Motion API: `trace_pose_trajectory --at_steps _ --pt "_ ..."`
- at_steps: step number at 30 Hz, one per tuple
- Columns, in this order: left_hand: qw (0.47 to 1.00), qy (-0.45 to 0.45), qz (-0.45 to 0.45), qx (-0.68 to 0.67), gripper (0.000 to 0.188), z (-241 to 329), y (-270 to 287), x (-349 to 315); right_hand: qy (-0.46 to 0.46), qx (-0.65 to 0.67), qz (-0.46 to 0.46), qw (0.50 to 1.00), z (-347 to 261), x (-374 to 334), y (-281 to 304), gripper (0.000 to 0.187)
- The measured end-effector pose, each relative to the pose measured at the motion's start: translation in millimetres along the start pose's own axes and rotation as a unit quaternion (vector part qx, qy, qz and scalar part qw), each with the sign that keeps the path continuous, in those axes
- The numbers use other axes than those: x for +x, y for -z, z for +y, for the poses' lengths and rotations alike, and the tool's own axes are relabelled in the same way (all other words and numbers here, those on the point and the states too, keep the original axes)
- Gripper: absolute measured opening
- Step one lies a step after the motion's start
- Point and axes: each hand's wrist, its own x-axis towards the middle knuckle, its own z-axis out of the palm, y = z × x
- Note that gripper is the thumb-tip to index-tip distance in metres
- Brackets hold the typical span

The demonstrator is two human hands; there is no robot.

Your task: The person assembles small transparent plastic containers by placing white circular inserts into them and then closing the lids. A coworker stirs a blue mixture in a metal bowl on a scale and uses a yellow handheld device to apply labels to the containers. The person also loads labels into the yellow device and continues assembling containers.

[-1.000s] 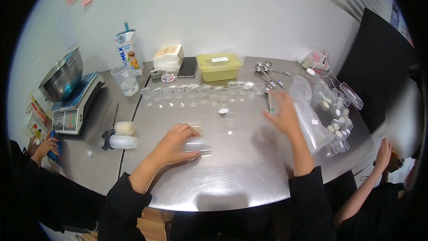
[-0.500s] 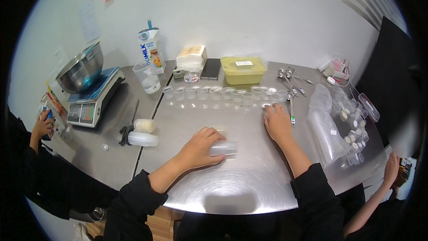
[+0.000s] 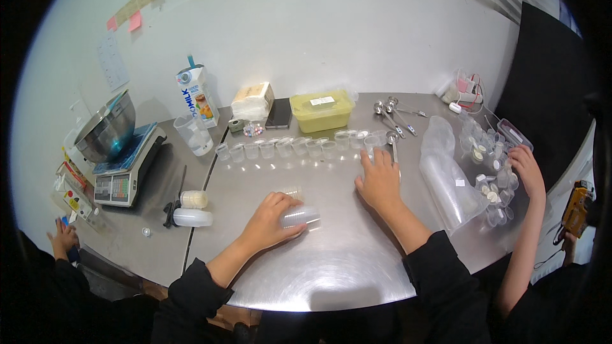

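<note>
My left hand (image 3: 264, 223) is closed round a stack of small clear plastic cups (image 3: 299, 216) lying on its side on the steel table. Just beyond it lies a pale stack (image 3: 292, 192), partly hidden by my fingers. My right hand (image 3: 381, 181) is at the right end of a row of small clear cups (image 3: 299, 146), palm down, thumb apart from the fingers. Its fingertips are at a clear cup (image 3: 371, 142) there; whether they touch it I cannot tell. Several cups in the row have their lids tilted up.
Behind the row stand a yellow-green tub (image 3: 322, 114), a phone (image 3: 279, 113) and measuring spoons (image 3: 396, 121). Bagged cups (image 3: 449, 185) lie right, where another person's hand (image 3: 528, 169) reaches into lidded cups (image 3: 494, 200). Left are a scale (image 3: 127, 178), steel bowl (image 3: 108, 130) and scissors (image 3: 172, 210).
The whole view has shifted. Another person's hand has come in over the lidded cups at right. My right thumb has spread from its fingers; my left hand keeps its stack.
</note>
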Motion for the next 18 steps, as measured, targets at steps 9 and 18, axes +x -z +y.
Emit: trace_pose_trajectory --at_steps 9,18 --pt "0.998 -0.028 0.058 0.009 0.041 4.4 -33.6 25.7 0.051 0.163 -0.073 0.983 37.1 -0.4 12.6 0.043" --pt "1.0 -0.005 0.027 -0.009 0.04 8.5 -27.0 19.6 -0.003 0.138 -0.117 0.984 43.5 1.9 19.8 0.012"
